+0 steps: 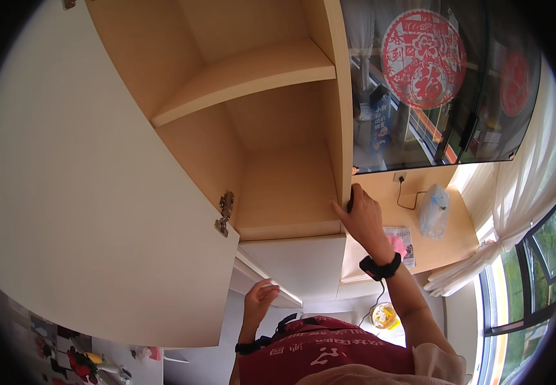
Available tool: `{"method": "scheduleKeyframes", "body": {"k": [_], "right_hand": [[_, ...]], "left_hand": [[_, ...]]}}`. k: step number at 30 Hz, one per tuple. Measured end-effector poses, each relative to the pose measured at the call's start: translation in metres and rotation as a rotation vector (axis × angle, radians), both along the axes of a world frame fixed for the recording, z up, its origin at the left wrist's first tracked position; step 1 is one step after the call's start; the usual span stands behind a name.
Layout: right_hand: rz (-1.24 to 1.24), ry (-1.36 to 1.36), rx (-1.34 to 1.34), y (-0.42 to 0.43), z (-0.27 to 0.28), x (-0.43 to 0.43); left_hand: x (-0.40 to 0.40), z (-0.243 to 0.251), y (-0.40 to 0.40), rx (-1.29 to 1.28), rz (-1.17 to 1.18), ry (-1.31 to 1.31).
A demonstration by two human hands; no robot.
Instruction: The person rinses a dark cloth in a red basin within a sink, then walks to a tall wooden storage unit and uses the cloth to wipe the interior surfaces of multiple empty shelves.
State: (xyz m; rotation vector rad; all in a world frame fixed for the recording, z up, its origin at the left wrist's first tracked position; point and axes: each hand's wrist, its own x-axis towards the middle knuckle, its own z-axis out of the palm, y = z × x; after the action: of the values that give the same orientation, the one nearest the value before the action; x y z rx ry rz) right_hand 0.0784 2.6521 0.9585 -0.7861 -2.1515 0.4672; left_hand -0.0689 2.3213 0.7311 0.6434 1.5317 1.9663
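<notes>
My right hand (362, 214) is at the front edge of the wooden cabinet's side panel (344, 144). Its fingers are around a small dark object (351, 199), mostly hidden by the hand and the panel. Low in front of my apron, my left hand (259, 297) is raised with its fingers loosely curled and touches nothing. The wooden cabinet has bare shelves (249, 86), and its large white door (114, 192) stands open at the left on a metal hinge (225, 214). Both wrists wear black bands; a cable hangs from the right one.
Glass cabinet doors (417, 130) with red paper decorations hang at the right. Below them, a wooden counter (460, 221) holds a plastic bag (434, 211), a pink cloth (397, 244) and a newspaper. A lined bin (384, 316) stands on the floor. Curtains (518, 207) and windows are far right.
</notes>
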Motion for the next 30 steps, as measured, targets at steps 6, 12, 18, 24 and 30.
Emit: {"method": "scheduleKeyframes", "body": {"k": [6,12,18,24,30], "right_hand": [[0.213,-0.222,-0.139,-0.039,0.051,0.051],[0.825,0.181,-0.425,-0.086,0.097,0.024],[1.155,0.246,-0.383,-0.117,0.156,0.014],[0.377,0.449,0.710,-0.049,0.198,0.031],[0.179,0.531,0.797,-0.017,0.214,0.002]], "left_hand": [[0.040,0.185,0.044,-0.233,-0.397,0.435],[0.094,0.275,0.090,0.285,-0.111,0.493],[0.047,0.340,0.103,0.344,0.513,0.921],[0.021,0.469,0.115,0.398,0.943,1.430],[-0.101,0.492,0.159,-0.367,1.168,1.894]]}}
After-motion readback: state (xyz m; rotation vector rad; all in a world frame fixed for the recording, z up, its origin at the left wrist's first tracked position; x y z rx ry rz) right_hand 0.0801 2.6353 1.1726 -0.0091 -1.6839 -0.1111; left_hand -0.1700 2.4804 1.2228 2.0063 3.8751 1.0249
